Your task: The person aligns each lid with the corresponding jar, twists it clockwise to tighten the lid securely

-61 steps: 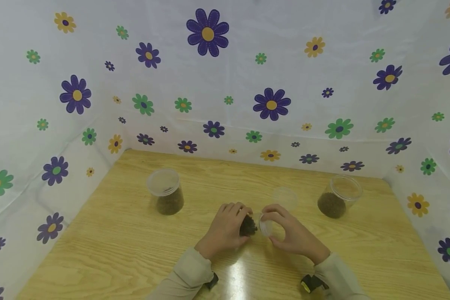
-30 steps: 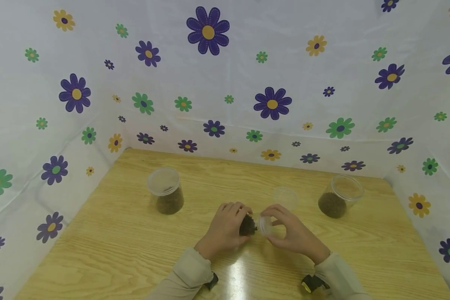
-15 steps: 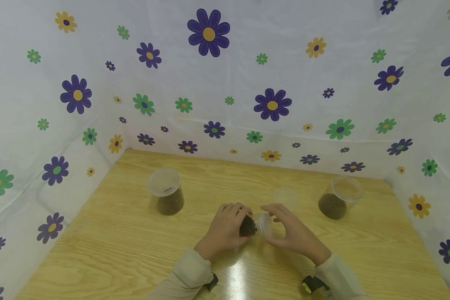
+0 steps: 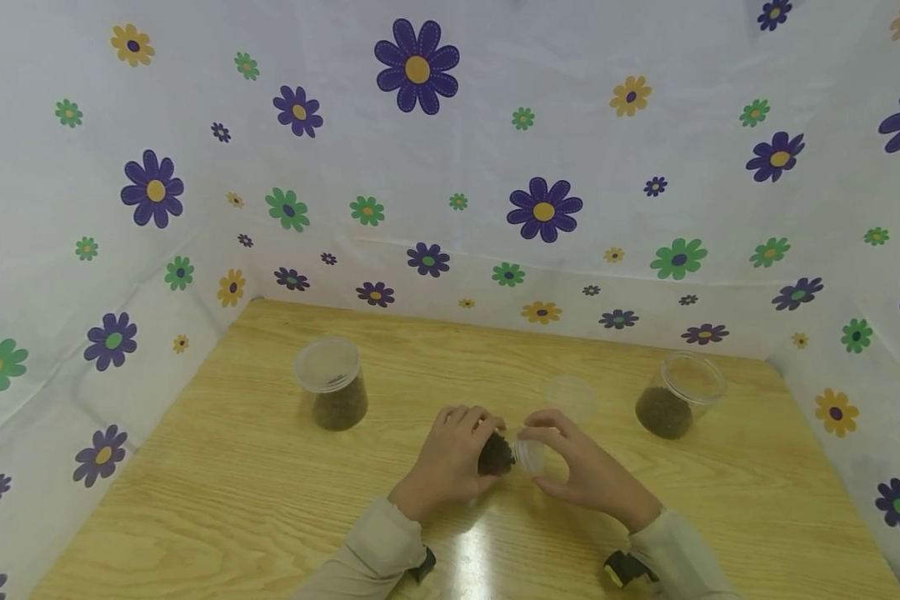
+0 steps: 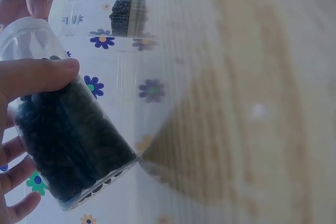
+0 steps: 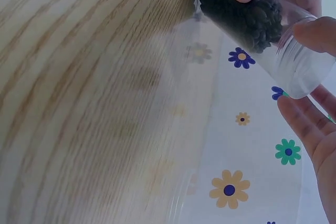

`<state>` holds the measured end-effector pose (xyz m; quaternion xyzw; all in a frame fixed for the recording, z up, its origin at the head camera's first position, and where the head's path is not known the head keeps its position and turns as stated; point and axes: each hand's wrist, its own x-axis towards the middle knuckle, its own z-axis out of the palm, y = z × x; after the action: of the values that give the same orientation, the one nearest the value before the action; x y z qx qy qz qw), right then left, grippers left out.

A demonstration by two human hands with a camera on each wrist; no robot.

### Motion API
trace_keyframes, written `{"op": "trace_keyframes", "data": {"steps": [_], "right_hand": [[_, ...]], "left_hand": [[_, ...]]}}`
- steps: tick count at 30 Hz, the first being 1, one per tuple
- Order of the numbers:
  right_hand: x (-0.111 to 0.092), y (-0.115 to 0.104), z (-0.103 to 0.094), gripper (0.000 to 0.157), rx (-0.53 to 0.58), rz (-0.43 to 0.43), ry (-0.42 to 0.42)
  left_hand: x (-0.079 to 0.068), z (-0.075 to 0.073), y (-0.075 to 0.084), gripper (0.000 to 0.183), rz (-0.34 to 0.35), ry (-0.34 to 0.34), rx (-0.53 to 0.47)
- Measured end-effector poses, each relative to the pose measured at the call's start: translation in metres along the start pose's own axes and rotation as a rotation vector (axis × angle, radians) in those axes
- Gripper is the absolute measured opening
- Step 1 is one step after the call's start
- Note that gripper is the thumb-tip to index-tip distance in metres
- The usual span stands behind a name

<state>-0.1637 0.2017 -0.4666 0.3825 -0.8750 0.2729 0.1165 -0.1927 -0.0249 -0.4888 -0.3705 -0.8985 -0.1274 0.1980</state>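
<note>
The left hand (image 4: 450, 458) clamps the clear jar (image 5: 68, 135) of dark pellets (image 6: 247, 17), tilted on its base edge upon the wood-grain tabletop (image 4: 232, 467); the right hand (image 4: 588, 471) curls thumb and fingers round the transparent lid (image 4: 530, 457). Turning likely calls for a steady jar, the lid held square.

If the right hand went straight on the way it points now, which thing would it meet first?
Most likely the right hand meets the clear end of the dark-filled jar that the left hand holds; any gap is hard to judge.
</note>
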Motion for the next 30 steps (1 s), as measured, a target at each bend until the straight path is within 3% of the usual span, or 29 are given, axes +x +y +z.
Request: {"op": "trace_keyframes", "data": {"steps": [10, 18, 30], "right_hand": [[0.0001, 0.0005, 0.0008, 0.057, 0.059, 0.020, 0.001], [-0.0002, -0.0018, -0.0012, 0.069, 0.024, 0.063, -0.018], [0.0004, -0.0015, 0.0001, 0.061, -0.001, 0.018, -0.009]], "left_hand": [[-0.0012, 0.0021, 0.0001, 0.067, -0.010, 0.000, 0.037], [-0.0015, 0.0008, 0.0004, 0.066, -0.010, 0.010, 0.034], [-0.0027, 0.0022, -0.0004, 0.069, -0.021, 0.015, 0.051]]}}
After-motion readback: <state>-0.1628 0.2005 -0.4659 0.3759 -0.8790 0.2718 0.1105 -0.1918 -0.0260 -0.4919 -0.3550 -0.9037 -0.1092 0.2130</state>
